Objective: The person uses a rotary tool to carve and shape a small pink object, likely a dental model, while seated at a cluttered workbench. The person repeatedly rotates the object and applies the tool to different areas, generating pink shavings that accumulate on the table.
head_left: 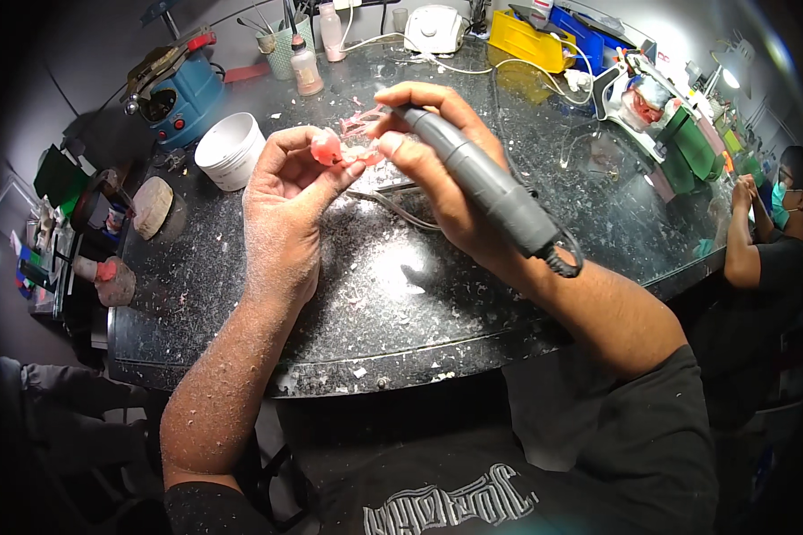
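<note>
A pink denture base (326, 148), glossy and rounded at its left end, is pinched between the thumb and fingers of my left hand (284, 198). My right hand (451, 160) wraps round a dark grey rotary handpiece (484, 180), whose cord loops from its rear end. The handpiece slants up to the left. Its tip is hidden behind my fingers, so contact with the denture base cannot be made out. The right fingertips are close to the denture base's right end. Pale dust covers my left hand and forearm.
Pink and white shavings litter the dark bench (375, 334). To the left are a white tub (229, 150), a blue machine (186, 100) and a plaster block (154, 207). A white control box (434, 29) and yellow bin (528, 43) stand behind. A masked person (772, 209) sits right.
</note>
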The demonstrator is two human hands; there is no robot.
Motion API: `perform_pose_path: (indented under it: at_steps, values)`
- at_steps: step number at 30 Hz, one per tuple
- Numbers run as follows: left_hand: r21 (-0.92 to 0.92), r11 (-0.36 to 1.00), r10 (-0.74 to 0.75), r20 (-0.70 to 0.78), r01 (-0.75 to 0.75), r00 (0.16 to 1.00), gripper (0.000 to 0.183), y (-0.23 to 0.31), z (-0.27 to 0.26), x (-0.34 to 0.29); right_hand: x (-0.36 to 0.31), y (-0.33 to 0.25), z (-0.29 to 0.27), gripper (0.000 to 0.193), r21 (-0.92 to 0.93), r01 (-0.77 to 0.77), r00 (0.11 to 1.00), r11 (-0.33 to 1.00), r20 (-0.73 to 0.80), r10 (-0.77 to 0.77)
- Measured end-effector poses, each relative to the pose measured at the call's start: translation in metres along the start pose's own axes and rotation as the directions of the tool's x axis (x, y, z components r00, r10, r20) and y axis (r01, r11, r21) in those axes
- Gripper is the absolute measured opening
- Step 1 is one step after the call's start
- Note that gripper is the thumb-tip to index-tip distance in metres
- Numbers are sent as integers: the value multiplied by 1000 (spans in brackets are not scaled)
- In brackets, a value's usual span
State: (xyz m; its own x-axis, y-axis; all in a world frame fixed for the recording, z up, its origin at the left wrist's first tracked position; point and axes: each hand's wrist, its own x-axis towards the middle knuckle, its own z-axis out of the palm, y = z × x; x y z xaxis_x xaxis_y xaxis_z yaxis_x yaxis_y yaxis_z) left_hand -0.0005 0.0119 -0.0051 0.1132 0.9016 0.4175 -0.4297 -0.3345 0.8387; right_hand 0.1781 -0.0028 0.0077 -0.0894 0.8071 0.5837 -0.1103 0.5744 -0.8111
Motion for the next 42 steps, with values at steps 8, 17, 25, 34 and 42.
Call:
perform_pose_path:
  at_steps: [8, 17, 25, 34, 42]
  values:
    - [-19, 992, -125, -93, 124, 988, 23, 6, 2, 2, -1, -7, -3, 24, -313, 180, 983, 932, 26, -181]
    - [103, 994, -36, -117, 48, 993, 24, 4, 1, 0, -4, -10, 1, 25, -348, 68, 998, 935, 14, -68]
    - [197, 980, 0, -65, 13, 998, 22, -2, -7, -2, -5, -8, -2, 21, -380, 107, 994, 919, 70, -87]
    - [236, 972, 22, -82, -2, 996, 22, 4, -1, -5, -6, -10, -1, 21, -380, 105, 993, 919, 81, -80]
    - [259, 966, 13, -81, 9, 997, 21, 3, -2, -5, -6, -5, -2, 22, -335, 111, 993, 936, 78, -90]
